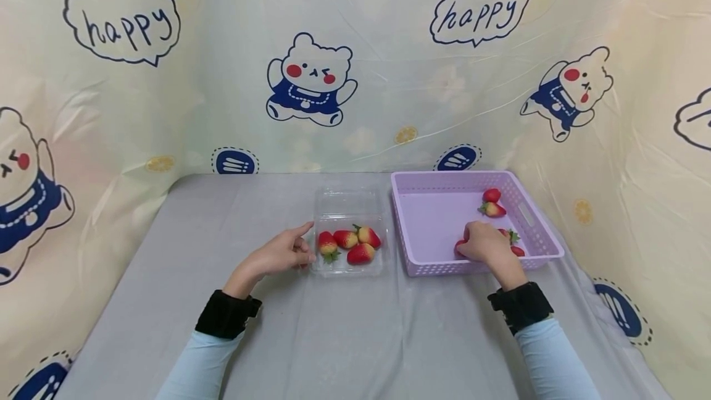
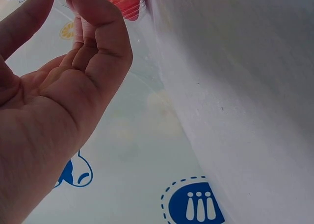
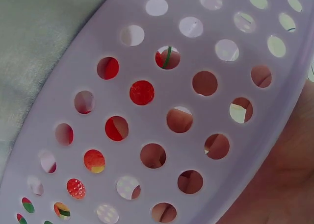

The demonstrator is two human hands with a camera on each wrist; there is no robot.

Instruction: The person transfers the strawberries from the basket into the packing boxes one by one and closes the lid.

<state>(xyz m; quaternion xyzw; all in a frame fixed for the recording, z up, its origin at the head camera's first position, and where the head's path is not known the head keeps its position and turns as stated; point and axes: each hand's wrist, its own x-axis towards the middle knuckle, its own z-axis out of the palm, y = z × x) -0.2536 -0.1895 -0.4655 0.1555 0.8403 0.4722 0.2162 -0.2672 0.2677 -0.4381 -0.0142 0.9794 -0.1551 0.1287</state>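
A clear plastic clamshell box (image 1: 350, 202) stands with its lid raised at the back and several strawberries (image 1: 361, 254) inside. My left hand (image 1: 280, 250) is at the box's left side, index finger stretched toward its edge and the other fingers loosely bent. In the left wrist view the palm and bent fingers (image 2: 91, 33) show near a red strawberry behind clear plastic. My right hand (image 1: 484, 242) reaches into the lilac basket (image 1: 433, 215) and pinches a strawberry (image 1: 459, 249) near the front wall. Through the wall's holes, the right wrist view shows red fruit (image 3: 142, 92) beside the fingers.
Two strawberries (image 1: 492, 208) lie toward the back right of the basket, and others (image 1: 516, 251) lie right of my right hand. Grey cloth (image 1: 344, 338) covers the table. A printed curtain (image 1: 389, 91) hangs behind it and along both sides.
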